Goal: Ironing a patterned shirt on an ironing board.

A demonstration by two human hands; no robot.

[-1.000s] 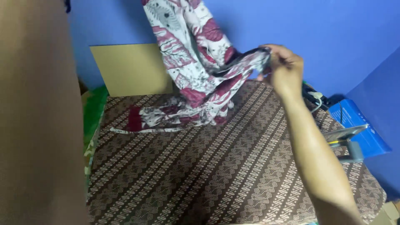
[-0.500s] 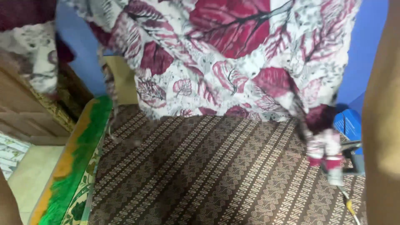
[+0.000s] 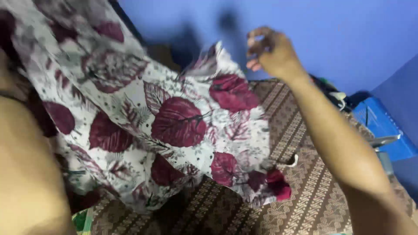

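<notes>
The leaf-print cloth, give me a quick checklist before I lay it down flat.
1. Right hand gripping the leaf-print cloth: cannot tell; its curled fingers are close to the top edge, but the picture is blurred.
2. Left hand in view: not ok; only a forearm shows at the left edge.
3. Cloth spread out: not ok; its lower part is bunched.
4. Patterned brown surface free under the cloth: ok where visible.
5. Blue box apart from the cloth: ok.
</notes>
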